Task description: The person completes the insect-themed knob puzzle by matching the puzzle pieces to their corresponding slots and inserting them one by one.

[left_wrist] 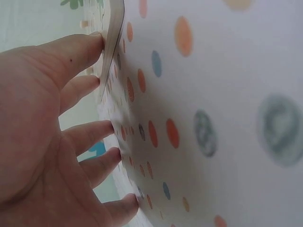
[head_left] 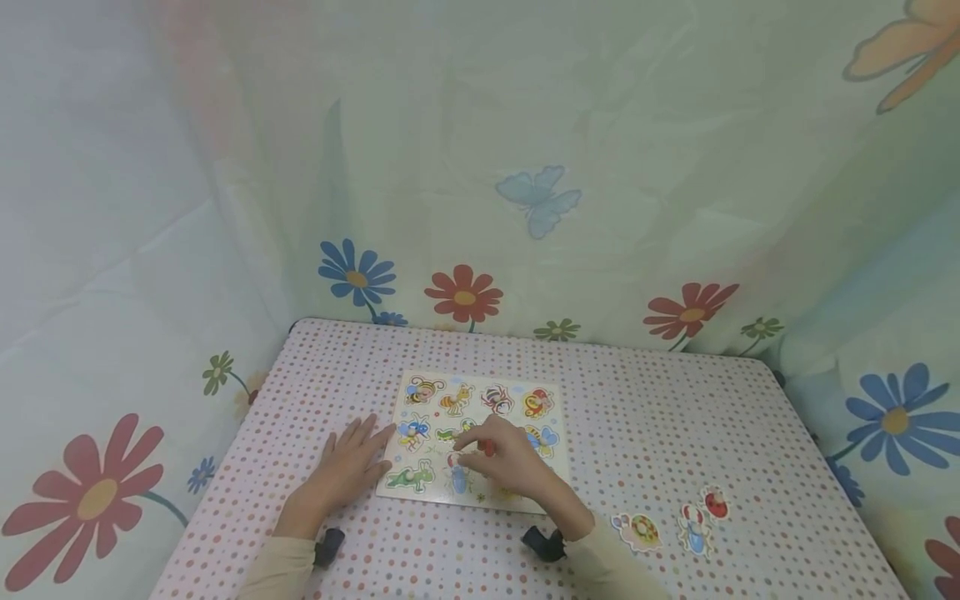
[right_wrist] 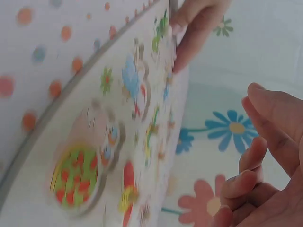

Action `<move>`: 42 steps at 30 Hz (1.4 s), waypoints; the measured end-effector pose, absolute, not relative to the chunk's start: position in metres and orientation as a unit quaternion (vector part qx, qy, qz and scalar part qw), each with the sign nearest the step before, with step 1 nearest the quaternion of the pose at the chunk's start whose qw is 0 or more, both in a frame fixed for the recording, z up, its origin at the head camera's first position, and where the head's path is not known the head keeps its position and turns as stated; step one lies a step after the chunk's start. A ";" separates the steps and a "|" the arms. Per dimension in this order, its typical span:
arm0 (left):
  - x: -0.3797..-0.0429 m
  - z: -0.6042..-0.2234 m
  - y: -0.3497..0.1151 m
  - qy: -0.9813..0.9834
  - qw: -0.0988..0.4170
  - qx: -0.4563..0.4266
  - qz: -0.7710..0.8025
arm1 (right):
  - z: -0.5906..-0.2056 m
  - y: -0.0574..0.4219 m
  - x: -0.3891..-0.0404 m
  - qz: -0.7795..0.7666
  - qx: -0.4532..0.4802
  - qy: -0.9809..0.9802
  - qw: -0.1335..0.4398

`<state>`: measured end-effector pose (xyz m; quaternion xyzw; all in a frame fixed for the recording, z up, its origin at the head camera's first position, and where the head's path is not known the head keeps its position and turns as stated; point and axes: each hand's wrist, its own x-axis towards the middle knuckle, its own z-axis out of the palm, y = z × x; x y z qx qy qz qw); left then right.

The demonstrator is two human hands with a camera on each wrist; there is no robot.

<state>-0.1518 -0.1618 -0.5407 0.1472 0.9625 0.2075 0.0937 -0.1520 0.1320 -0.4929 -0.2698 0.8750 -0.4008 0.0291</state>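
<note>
A flat puzzle board [head_left: 472, 498] with cartoon insect pictures lies on the dotted tabletop. My left hand [head_left: 341, 467] rests on the table at its left side, fingers spread; the thumb [left_wrist: 78, 52] touches the board's edge. My right hand [head_left: 506, 458] hovers over the lower middle, thumb and index fingertips near each other, other fingers bent. I see nothing held in it. Below its fingertips is a blue bug picture [head_left: 458, 477]. The right wrist view shows a snail picture [right_wrist: 78, 175] on the board; the right hand hides some pictures from the head view.
Right of the board lie loose pieces: a snail [head_left: 637, 532], a blue-bodied bug [head_left: 695, 533] and a red ladybug [head_left: 716, 503]. Black wrist devices sit by the left [head_left: 328, 547] and right [head_left: 543, 543] cuffs. A flower-printed curtain [head_left: 600, 208] hangs behind the table.
</note>
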 end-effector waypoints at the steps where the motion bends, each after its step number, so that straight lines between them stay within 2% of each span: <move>1: -0.152 -0.541 -0.162 0.962 0.094 0.147 0.208 | -0.492 0.139 -0.151 -0.405 -0.263 0.875 0.023; 8: -0.152 -0.540 -0.162 0.962 0.094 0.149 0.209 | -0.493 0.189 -0.139 -0.421 -0.221 0.880 -0.003; 15: -0.152 -0.542 -0.162 0.962 0.096 0.148 0.208 | -0.495 0.233 -0.122 -0.414 -0.154 0.897 0.000; 28: -0.153 -0.544 -0.162 0.964 0.090 0.149 0.202 | -0.500 0.314 -0.089 -0.382 -0.078 0.918 -0.077; 39: -0.152 -0.543 -0.163 0.964 0.089 0.150 0.201 | -0.515 0.370 -0.061 -0.353 0.020 0.932 -0.075; 42: -0.152 -0.543 -0.163 0.964 0.087 0.152 0.201 | -0.519 0.383 -0.054 -0.352 0.052 0.933 -0.057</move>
